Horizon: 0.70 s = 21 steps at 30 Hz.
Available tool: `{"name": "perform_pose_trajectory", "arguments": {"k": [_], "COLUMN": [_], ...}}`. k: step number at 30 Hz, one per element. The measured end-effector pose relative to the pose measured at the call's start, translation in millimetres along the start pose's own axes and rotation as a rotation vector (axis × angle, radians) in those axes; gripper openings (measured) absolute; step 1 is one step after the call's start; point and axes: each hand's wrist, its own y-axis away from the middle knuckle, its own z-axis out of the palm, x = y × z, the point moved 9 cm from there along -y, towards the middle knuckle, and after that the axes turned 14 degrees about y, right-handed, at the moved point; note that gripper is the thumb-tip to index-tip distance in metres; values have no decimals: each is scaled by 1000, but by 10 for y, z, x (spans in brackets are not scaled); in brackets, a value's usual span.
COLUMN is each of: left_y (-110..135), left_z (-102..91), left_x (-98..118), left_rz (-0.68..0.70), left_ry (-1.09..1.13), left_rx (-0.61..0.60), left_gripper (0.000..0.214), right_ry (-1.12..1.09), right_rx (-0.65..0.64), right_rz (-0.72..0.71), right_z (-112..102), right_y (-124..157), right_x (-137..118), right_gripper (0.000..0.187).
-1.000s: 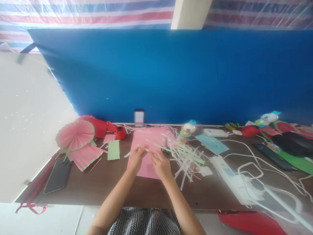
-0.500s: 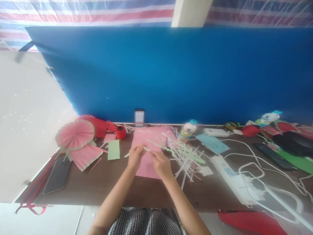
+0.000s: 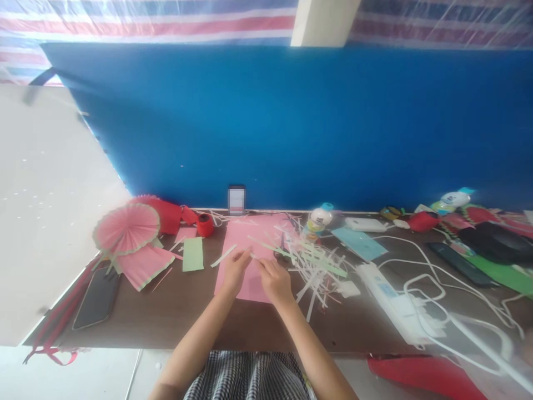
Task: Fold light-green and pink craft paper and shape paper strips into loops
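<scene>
A pink paper sheet (image 3: 245,236) lies on the brown table (image 3: 175,311) in front of me. Both hands work close together just above it. My left hand (image 3: 235,271) has its fingertips pinched on a thin pale green paper strip (image 3: 225,255) that sticks out to the left. My right hand (image 3: 272,279) is curled, fingertips pinched near the left hand; whether it grips the same strip is too small to tell. A heap of white and green paper strips (image 3: 318,266) lies just right of my right hand.
Pink folded paper fans (image 3: 127,228), a green paper piece (image 3: 194,254), a red tape roll (image 3: 205,225) and a dark phone (image 3: 97,297) lie to the left. A glue bottle (image 3: 318,218), white power strip (image 3: 387,294) with cables and more clutter sit right. A blue board (image 3: 291,122) stands behind.
The pale green strip now shows sticking out to the left of my left hand. My hands have shifted slightly; the rest of the table is unchanged.
</scene>
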Motion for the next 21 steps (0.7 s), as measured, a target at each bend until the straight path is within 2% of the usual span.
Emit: {"name": "perform_pose_trajectory", "arguments": {"k": [3,6,12,14,17,21], "left_y": [-54,-95,-79,-66,-51,15], "left_z": [-69,-109,-172,-183,-159,-61], "left_x": [-58,-29,236,261,128,-73], "left_rz": [-55,-37,180,194,62,-103], "left_ry": [150,181,57,57,137,172], "left_rx": [31,43,64,73,59,-19], "left_gripper": [29,32,41,41,38,36], "right_ry": [-17,-48,-49,-15,34,55], "right_rx": [17,32,20,36,67,81], "right_rz": [23,83,18,-4,-24,-33], "right_z": [6,11,-24,-55,-91,-114], "right_y": [49,89,101,94,82,77], "right_x": [25,73,0,-25,-46,-45], "right_gripper": [36,36,43,43,43,44]}}
